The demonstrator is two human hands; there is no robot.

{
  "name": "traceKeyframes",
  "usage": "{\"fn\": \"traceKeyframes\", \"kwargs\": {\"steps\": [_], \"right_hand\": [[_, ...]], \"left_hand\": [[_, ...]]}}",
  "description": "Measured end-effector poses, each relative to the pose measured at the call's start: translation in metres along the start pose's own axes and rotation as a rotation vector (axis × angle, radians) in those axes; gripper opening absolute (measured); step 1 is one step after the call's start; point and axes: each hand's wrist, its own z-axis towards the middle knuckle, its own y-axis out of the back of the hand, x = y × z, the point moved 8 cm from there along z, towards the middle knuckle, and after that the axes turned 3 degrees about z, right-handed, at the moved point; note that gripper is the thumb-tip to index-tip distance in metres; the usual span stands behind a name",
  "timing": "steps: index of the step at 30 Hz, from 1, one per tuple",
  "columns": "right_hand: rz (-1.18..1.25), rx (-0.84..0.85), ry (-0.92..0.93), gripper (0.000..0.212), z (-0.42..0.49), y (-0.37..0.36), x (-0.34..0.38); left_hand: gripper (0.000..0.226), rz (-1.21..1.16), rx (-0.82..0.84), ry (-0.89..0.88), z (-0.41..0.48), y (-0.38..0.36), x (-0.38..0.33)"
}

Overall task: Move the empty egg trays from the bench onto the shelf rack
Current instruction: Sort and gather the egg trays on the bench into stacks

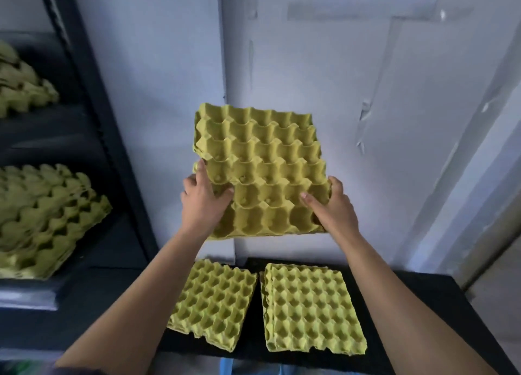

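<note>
A small stack of yellow-green empty egg trays [262,160] is raised in the air above the bench, tilted up toward the wall. My left hand [201,202] grips its near left edge, thumb on top. My right hand [329,205] grips the near right corner. Two more tray piles lie on the black bench [423,295]: a left pile [214,301] and a right pile [310,307]. The dark shelf rack [93,138] stands at the left, with a tray stack [45,217] on its middle level and another stack [22,84] one level higher.
A white panelled wall [366,121] rises right behind the bench. A rack upright runs diagonally between the held trays and the shelves. The bench's right end meets a pale door frame [490,233]. Something blue [253,367] shows below the bench's front edge.
</note>
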Motion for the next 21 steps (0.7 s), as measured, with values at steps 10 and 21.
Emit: {"fn": "traceKeyframes", "kwargs": {"steps": [10, 21], "right_hand": [[0.155, 0.072, 0.291, 0.083, -0.059, -0.037, 0.133], [0.289, 0.189, 0.479, 0.094, -0.114, -0.113, 0.284]], "left_hand": [[0.085, 0.045, -0.324, 0.057, -0.069, 0.163, 0.014], [0.085, 0.114, -0.569, 0.094, -0.088, 0.324, 0.061]]}}
